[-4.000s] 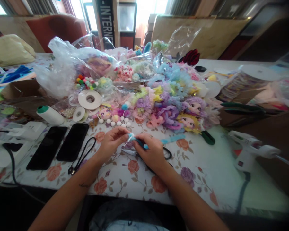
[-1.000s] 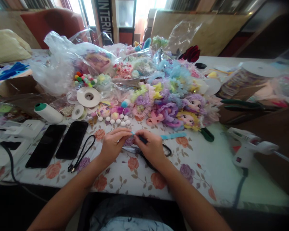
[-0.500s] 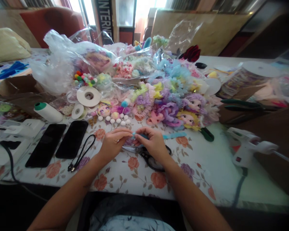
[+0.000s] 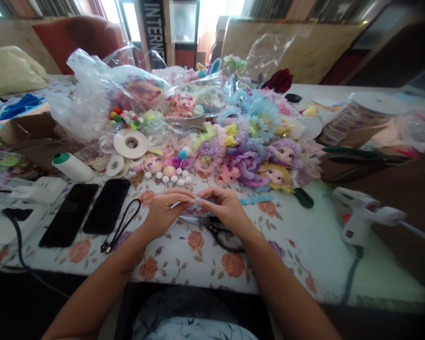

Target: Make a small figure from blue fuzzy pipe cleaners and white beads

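Both hands meet over the flowered tablecloth, pinching a small piece of light blue ribbon [image 4: 197, 202] between their fingertips. My left hand [image 4: 167, 208] is closed on its left side and my right hand [image 4: 224, 206] on its right. A blue ribbon strip [image 4: 258, 199] lies on the cloth past the right hand; whether it joins the pinched piece is hidden. Black-handled scissors [image 4: 222, 239] rest beneath the right hand, blades pointing left and partly covered. Beyond the hands lie a string of white beads [image 4: 165, 178] and a yellow-haired doll head [image 4: 274, 175].
Two black phones [image 4: 69, 215] and a black wrist strap [image 4: 122, 225] lie left, near a thread cone [image 4: 72, 167] and a power strip [image 4: 7, 224]. At right stands a white glue gun [image 4: 361, 215] with its cord. Ruffled fabric pieces and plastic bags [image 4: 88, 89] pile up behind.
The right hand's fingers have shifted slightly and the blue piece shows a little more between the fingertips. The view has tipped slightly. Other things lie as before.
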### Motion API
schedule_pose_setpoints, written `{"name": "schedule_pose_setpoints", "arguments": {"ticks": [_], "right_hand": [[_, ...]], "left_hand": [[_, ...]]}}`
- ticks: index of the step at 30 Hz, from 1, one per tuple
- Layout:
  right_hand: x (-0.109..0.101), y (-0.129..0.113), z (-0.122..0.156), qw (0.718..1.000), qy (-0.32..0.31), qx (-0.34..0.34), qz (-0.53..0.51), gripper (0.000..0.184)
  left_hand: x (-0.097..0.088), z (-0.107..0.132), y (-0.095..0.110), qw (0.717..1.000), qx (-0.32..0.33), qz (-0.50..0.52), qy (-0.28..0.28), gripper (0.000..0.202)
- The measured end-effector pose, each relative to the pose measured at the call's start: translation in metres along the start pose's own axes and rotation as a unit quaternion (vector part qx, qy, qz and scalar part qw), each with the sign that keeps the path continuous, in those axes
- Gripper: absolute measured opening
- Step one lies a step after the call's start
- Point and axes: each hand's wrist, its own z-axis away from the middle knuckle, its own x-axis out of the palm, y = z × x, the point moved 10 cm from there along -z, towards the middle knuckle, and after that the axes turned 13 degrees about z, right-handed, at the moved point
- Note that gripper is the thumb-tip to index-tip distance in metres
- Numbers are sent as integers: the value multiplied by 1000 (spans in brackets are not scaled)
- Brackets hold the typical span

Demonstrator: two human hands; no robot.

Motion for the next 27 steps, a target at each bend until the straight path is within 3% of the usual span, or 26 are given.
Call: {"name": "schedule_pose_setpoints", "arguments": {"ticks": [4,9,12,16,19,27], "right_hand": [[4,3,0,999,-12,11,-43,24],[-6,-1,1,999,45,-26,4,19],[-15,-11,5,986,106,-85,98,11],[-14,-29,14,954,155,-159,204,3],[-11,-33,17,946,161,-179,216,1],[-9,-34,19,941,171,-209,206,5]], "left_hand": [[-1,2,-7,999,-24,11,22,6],[0,6,-22,992,-77,97,38,24],[-1,5,-19,996,-52,67,29,29],[-6,3,-13,996,-22,-74,31,21],[-5,2,-6,990,8,-136,36,7],[2,5,7,983,79,-161,44,7]]}}
